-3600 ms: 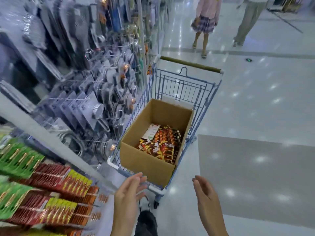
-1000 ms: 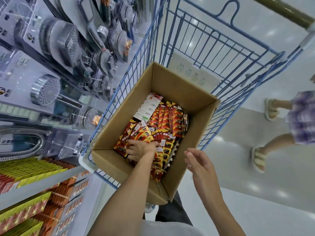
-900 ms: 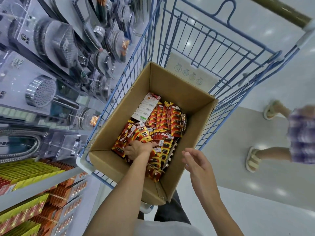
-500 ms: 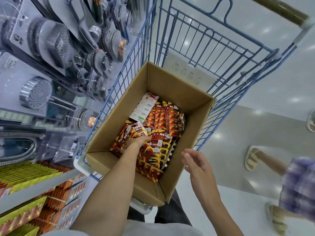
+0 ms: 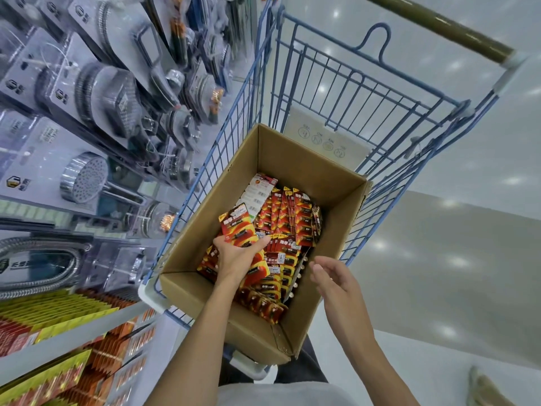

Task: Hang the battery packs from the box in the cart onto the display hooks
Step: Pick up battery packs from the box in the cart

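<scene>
On the left, shower heads (image 5: 83,178) in clear packs on hooks. Below them, near the bottom left corner, rows of red and yellow packs (image 5: 55,315) on a shelf (image 5: 67,336).

In the middle, a blue cart (image 5: 336,92) with a brown box (image 5: 202,291) inside, set against the cart's near end. Lots of red battery packs (image 5: 289,218) lying in the box, piled toward its right wall.

Left hand (image 5: 237,256) down in the box, near its left wall, fingers closed around a small bunch of packs (image 5: 237,227), lifted and tilted up above the pile.

Right hand (image 5: 336,284) over the box's right edge, empty, fingers loose and spread a little, touching nothing.

On the far right, shiny floor (image 5: 453,259).
</scene>
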